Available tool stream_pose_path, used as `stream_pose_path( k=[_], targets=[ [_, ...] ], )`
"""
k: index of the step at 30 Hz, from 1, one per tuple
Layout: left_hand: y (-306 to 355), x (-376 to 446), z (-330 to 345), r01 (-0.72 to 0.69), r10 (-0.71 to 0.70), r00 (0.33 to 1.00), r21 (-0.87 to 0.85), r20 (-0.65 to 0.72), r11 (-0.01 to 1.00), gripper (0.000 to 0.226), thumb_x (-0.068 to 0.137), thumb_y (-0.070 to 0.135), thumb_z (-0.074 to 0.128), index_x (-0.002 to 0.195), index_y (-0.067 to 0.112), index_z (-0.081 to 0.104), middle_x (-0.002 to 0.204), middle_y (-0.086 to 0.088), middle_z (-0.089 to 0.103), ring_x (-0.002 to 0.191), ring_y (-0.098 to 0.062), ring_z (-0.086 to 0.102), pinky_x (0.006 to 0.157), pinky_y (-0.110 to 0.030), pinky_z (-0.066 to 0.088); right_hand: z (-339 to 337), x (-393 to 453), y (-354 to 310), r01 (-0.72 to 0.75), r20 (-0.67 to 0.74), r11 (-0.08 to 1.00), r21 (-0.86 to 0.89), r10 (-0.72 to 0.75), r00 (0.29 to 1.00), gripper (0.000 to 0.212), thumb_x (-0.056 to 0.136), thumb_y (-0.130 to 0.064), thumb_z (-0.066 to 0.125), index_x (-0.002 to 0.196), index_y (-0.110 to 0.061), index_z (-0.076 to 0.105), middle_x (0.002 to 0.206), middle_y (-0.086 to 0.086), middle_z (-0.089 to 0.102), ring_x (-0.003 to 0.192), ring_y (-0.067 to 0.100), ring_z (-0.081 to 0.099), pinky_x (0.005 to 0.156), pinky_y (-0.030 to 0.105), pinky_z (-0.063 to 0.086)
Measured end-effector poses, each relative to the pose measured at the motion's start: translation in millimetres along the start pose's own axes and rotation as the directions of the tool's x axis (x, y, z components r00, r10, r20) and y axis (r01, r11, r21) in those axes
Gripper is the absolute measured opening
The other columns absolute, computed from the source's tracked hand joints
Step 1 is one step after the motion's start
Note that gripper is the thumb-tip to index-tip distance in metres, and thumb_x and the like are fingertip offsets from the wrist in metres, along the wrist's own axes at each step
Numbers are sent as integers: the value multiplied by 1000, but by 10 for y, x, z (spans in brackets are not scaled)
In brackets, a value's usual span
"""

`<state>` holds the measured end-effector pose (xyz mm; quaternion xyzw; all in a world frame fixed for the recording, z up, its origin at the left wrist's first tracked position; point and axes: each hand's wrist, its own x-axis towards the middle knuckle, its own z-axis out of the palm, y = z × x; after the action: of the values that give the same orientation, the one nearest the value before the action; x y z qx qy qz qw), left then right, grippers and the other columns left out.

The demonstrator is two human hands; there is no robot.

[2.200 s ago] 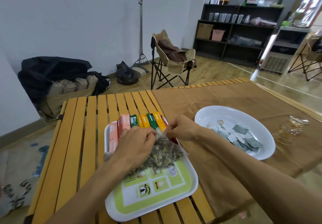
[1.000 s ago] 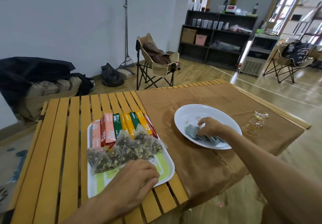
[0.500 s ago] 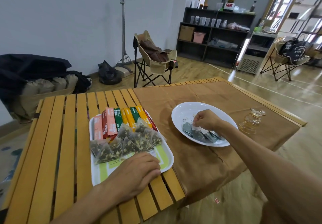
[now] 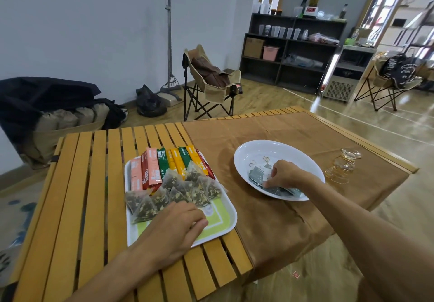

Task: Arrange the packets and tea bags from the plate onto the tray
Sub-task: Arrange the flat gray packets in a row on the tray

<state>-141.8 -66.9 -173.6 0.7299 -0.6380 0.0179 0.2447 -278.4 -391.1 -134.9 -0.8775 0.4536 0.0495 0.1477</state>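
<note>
Right hand (image 4: 283,175) is in the white plate (image 4: 242,160) on the desk (image 4: 94,184), grip pinched on grey flat packets (image 4: 257,175). Left hand (image 4: 178,226) rests on the near edge of the tray (image 4: 231,217), fingers loosely curled, holding nothing. On the tray: stick packets (image 4: 164,164) in a far row, pyramid tea bags (image 4: 183,189) in front.

A slatted wooden bench (image 4: 94,184) carries a brown cloth (image 4: 281,137) over its right half, and a small clear glass cup (image 4: 342,165) stands on the cloth near the right edge. Beyond the bench, a folding camp chair (image 4: 209,90) holds a brown garment. A long-handled tool (image 4: 169,48) leans upright against the grey wall, with a black bag (image 4: 148,102) beside it. A dark shelf unit (image 4: 293,52) with cups and boxes lines the far wall.
</note>
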Motion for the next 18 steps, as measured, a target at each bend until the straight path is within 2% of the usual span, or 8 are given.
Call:
stream_pose_path(
  k=[4, 7, 8, 14, 18],
  targets=[
    [-7, 31, -14, 24, -25, 1000, -20, -12, 1000, 36, 97, 52, 31, 96, 34, 62, 89, 22, 53, 86, 1, 47, 78, -21, 41, -6, 50, 8, 27, -7, 998, 57, -26, 1000, 24, 74, -42, 81, 79, -23, 66, 90, -2, 67, 78, 11, 58, 63, 27, 44],
    [-8, 36, -19, 40, -41, 999, -37, -18, 999, 36, 97, 53, 32, 97, 34, 63, 91, 21, 55, 87, 2, 48, 78, -21, 41, -1, 45, 24, -13, -2, 1000, 19, 13, 1000, 42, 69, -51, 80, 90, -18, 65, 91, -1, 68, 84, 16, 62, 76, 34, 52],
    [-7, 35, -19, 43, -43, 999, -34, -17, 998, 35, 97, 53, 33, 97, 34, 63, 91, 21, 55, 87, 2, 48, 78, -20, 41, 3, 29, 27, -23, 1, 1000, -4, 23, 1000, 48, 66, -56, 80, 90, -19, 63, 88, -2, 67, 84, 16, 62, 76, 34, 53],
    [19, -10, 1, 49, -49, 999, -19, 20, 999, 35, 97, 53, 32, 97, 35, 62, 90, 23, 52, 87, 3, 46, 78, -21, 40, 23, -55, 10, -50, -16, 995, -81, 48, 999, 56, 59, -70, 74, 81, -24, 54, 78, -7, 63, 73, 11, 59, 56, 28, 40],
    [19, -32, 18, 56, -56, 998, -16, 37, 998, 39, 96, 57, 28, 96, 36, 62, 89, 21, 53, 86, 2, 46, 79, -21, 40, 27, -72, 22, -53, -14, 996, -72, 52, 999, 59, 59, -75, 71, 78, -21, 56, 73, -6, 63, 68, 10, 60, 53, 27, 38]
  ],
)
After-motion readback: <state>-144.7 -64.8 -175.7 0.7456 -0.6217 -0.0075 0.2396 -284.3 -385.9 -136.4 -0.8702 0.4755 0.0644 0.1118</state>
